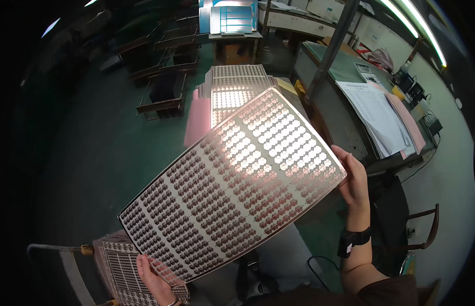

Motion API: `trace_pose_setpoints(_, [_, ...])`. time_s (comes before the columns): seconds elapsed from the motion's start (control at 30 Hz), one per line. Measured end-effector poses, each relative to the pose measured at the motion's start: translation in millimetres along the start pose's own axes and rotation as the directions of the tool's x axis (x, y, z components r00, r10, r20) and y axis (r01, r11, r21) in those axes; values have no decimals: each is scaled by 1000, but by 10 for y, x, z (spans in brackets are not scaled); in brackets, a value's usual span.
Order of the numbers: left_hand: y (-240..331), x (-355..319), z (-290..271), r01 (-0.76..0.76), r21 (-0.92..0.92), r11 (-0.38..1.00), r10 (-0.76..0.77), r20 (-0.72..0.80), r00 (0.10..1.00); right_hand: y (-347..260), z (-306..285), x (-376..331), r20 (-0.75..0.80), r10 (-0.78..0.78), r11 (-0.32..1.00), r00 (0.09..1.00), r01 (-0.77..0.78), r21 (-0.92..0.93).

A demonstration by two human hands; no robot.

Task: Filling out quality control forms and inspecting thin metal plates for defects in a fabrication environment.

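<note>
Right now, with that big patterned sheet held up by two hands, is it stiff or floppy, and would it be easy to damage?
The sheet looks thin yet fairly stiff: held only at two opposite edges by the left hand and right hand, it spans flat without drooping. It is probably light for its size. Its many punched round patterns suggest that it may bend or kink easily.

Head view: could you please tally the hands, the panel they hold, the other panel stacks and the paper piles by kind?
Hands: 2, left hand and right hand
Held panel: 1
Panel stacks: 2, near stack and far stack
Paper piles: 1
Total: 6
</note>
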State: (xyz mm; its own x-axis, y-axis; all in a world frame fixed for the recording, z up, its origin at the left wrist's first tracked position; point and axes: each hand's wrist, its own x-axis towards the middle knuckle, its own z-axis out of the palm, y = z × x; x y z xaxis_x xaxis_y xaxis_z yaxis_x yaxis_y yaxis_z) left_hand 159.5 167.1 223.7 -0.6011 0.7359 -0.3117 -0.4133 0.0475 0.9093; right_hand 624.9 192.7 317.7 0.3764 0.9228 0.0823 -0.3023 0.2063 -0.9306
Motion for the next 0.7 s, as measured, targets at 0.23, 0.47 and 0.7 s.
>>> trace_pose_setpoints(0.23, [68,-78,-148,-150,414,898,120,98,988,-75,49,-84,89,26,995,996,-17,-97])
trace_pose_setpoints(0.47, [155,21,-109,-61,51,997,65,-76,995,-91,-14,-40,167,138,977,976,-106,-186])
trace_pose_setpoints(0.7, [454,-4,-38,-577,44,815,544,281,790,160,-53,90,38,-140,990,989,141,-22])
